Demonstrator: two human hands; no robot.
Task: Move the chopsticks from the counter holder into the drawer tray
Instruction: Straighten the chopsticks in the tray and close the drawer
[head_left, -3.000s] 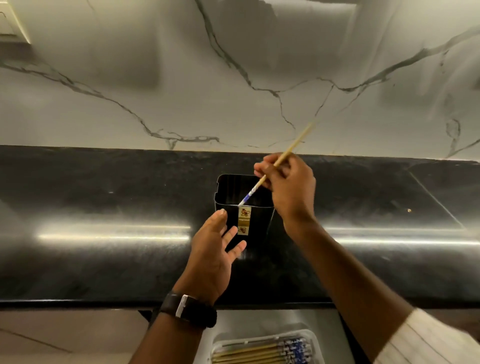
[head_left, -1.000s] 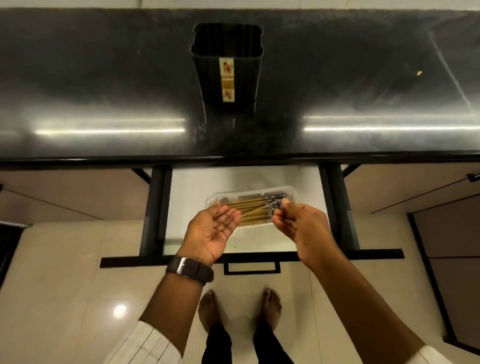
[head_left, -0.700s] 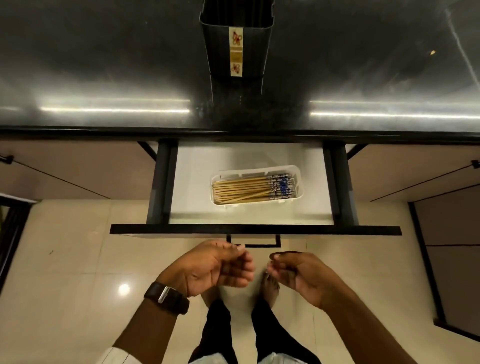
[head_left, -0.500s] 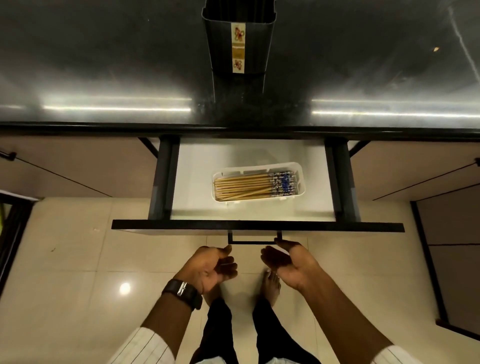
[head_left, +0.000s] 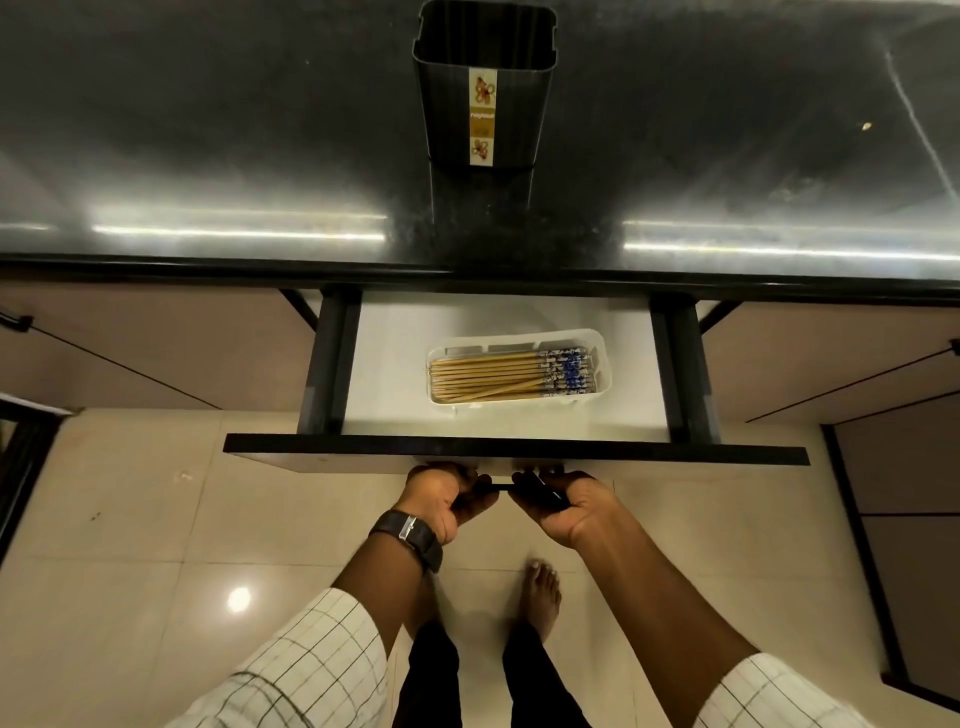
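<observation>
A bundle of wooden chopsticks (head_left: 498, 376) with blue-patterned ends lies in a white tray (head_left: 602, 364) inside the open drawer (head_left: 395, 364). The black holder (head_left: 447, 98) stands on the dark counter at the top centre; no chopsticks stick out of it. My left hand (head_left: 444, 496) and my right hand (head_left: 558, 504) are both curled around the black drawer handle (head_left: 501, 487) under the drawer's front edge.
The black counter (head_left: 208, 156) runs across the top, with a small crumb (head_left: 866, 126) at its right. Beige cabinet fronts flank the drawer. My bare feet stand on the glossy tiled floor (head_left: 130, 519) below.
The last chopstick went from the holder into the tray. Both hands then drew back below the drawer, rose to its front and closed on the handle.
</observation>
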